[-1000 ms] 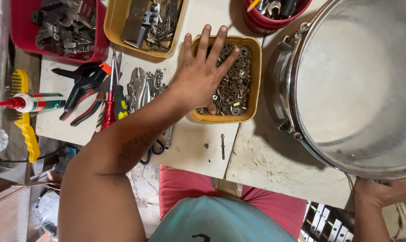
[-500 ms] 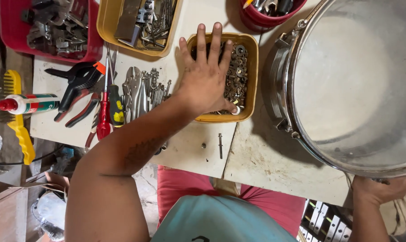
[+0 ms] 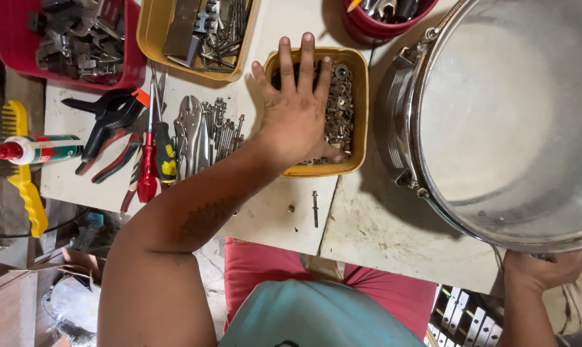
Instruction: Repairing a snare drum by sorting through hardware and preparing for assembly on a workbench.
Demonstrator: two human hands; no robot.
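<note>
Left hand [image 3: 300, 115] now deeper in yellow tray [image 3: 358, 128] of washers, fingers spread flat, gripping nothing — rake gently; right hand [image 3: 542, 270] clasps drum [image 3: 497, 115] rim.

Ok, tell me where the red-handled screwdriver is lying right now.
In the head view, the red-handled screwdriver lies left of centre on the pale bench, between the red-handled pliers and the yellow-and-black-handled tool.

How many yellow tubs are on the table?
2. One yellow tub of nuts and washers lies under the left hand. The other yellow tub, holding metal parts, sits at the top edge, partly cut off. More may lie out of view.
</note>
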